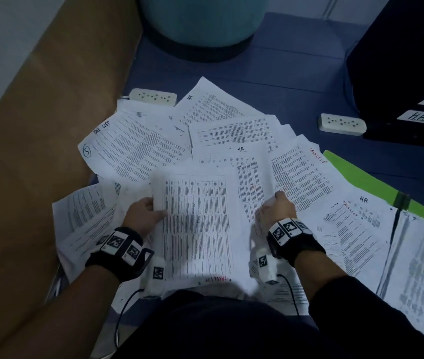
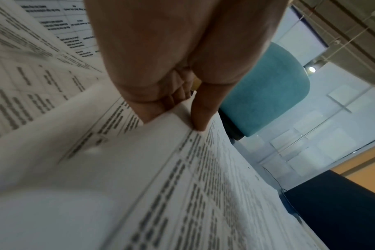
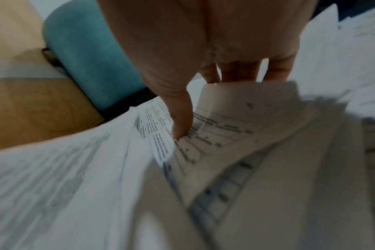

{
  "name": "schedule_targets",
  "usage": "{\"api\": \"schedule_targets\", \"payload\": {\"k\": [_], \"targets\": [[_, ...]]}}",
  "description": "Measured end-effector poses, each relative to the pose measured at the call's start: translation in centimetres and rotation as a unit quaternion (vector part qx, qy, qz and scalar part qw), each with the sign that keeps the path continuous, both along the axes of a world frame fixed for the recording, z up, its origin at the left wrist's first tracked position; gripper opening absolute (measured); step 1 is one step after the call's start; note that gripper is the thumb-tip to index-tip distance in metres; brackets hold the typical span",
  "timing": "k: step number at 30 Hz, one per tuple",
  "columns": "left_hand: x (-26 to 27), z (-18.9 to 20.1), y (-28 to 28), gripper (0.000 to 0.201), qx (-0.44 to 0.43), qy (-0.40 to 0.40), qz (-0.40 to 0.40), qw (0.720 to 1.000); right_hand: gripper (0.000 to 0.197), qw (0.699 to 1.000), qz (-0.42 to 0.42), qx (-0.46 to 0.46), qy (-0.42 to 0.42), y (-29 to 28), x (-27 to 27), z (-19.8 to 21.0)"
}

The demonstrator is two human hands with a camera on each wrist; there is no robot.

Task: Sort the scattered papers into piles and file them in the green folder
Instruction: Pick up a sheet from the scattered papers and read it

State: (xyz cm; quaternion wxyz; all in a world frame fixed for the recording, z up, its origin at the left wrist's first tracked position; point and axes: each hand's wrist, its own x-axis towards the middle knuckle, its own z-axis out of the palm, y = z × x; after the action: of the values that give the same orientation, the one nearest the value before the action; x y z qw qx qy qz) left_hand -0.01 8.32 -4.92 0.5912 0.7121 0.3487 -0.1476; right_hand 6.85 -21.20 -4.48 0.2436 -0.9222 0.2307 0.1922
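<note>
Currently, the left hand (image 1: 142, 212) pinches the left edge of a tabled sheet (image 1: 198, 224), lifted near the person; the right hand (image 1: 279, 209) grips the right edge. Scattered papers (image 1: 138, 149) cover the blue floor (image 1: 296, 73). At right, the green folder (image 1: 361, 177) lies open beneath sheets.

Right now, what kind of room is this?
Probably an office. Printed papers marked "HR" cover the blue floor, an open green folder lies beside them, and black boxes carry department labels.
</note>
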Motion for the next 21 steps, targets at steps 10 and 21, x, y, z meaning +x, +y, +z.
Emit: {"api": "schedule_targets", "payload": {"k": [10,21], "targets": [[2.2,6.7,-2.0,0.035,-0.160,-0.140,-0.082,0.974,0.003,0.968,-0.029,0.210,-0.132,-4.5,-0.1,3.0],[4.3,6.7,-2.8,0.024,-0.117,-0.142,0.024,0.983,0.022,0.849,-0.068,0.502,-0.149,-2.2,-1.6,6.9]]}}
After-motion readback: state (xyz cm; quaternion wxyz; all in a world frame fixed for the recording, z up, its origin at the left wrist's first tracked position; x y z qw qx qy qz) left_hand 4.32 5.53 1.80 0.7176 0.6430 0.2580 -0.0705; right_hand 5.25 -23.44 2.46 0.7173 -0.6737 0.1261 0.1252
